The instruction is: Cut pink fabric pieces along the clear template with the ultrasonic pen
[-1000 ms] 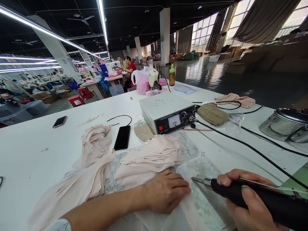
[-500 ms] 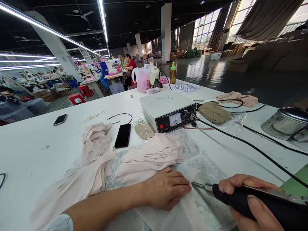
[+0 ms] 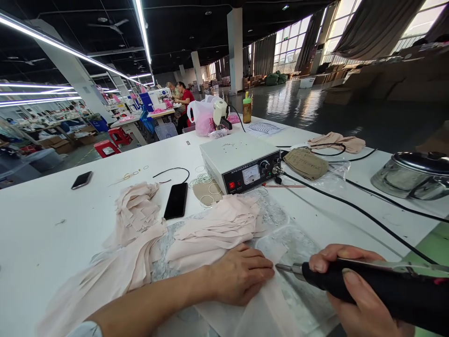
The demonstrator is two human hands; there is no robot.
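My left hand (image 3: 242,275) lies palm down on a thin pale pink fabric piece (image 3: 263,311), its fingers flat and close together. In my right hand (image 3: 361,290) is a black-handled tool with a slim metal tip (image 3: 386,285), gripped with the fingers wrapped round it. That tip points left and meets the fabric just beside my left fingertips; whether it presses in cannot be told. Clear plastic sheeting (image 3: 298,248) lies under the fabric. Beyond my left hand is a stack of pale pink fabric pieces (image 3: 217,224), with another pile (image 3: 136,208) farther left.
A control box with a dial (image 3: 242,164) stands behind the fabric, a black cable (image 3: 336,199) running right from it. Around it are a phone (image 3: 176,200), a second phone (image 3: 82,180), scissors (image 3: 128,176), olive fabric pieces (image 3: 306,164) and a lidded glass pot (image 3: 410,175).
The camera view has shifted slightly. My left hand stays on the fabric and the tool tip remains beside its fingertips, with almost no movement between them.
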